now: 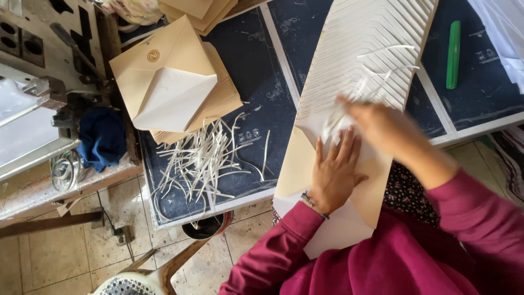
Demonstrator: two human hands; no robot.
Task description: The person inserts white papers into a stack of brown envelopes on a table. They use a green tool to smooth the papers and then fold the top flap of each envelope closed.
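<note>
Kraft-coloured envelope blanks (360, 65) lie fanned in a long staggered row from the upper right down to the frame's centre, their white strips showing. The left hand (334, 172) presses flat, fingers spread, on the nearest blank; the right hand (376, 123) is blurred, seemingly pinching a white strip (341, 117), though I cannot tell its grip for sure. Peeled strips (202, 158) are heaped left of centre below finished envelopes (174, 82); most of the fan looks untouched.

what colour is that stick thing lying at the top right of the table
Green: the stick is plain bright green, seen in the head view.
</note>
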